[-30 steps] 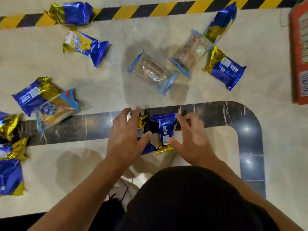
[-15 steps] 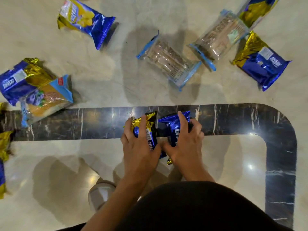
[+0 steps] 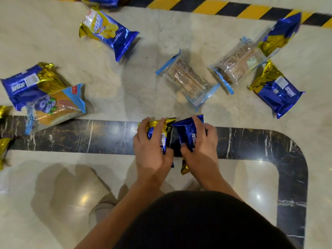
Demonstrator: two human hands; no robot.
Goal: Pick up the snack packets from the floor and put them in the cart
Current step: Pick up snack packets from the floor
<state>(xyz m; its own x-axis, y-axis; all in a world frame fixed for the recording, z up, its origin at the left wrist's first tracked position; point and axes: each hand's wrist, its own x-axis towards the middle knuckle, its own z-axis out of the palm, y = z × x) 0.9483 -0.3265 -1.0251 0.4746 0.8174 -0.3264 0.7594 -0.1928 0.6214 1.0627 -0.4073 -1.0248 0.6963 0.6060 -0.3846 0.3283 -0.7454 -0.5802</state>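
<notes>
Crouched over the dark marble floor band [image 3: 89, 135], the left hand [image 3: 152, 151] and right hand [image 3: 201, 151] each grip a blue-and-gold snack packet [image 3: 186, 130], fingers [image 3: 196, 123] curled round; next, likely lifting both to the unseen cart.

Blue-gold snack packets [image 3: 109, 32] scattered on floor [image 3: 125, 90]

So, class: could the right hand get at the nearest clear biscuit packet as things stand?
Probably not yet: the right hand already grips a blue foil packet. Bare floor lies before the clear biscuit packet.
</notes>
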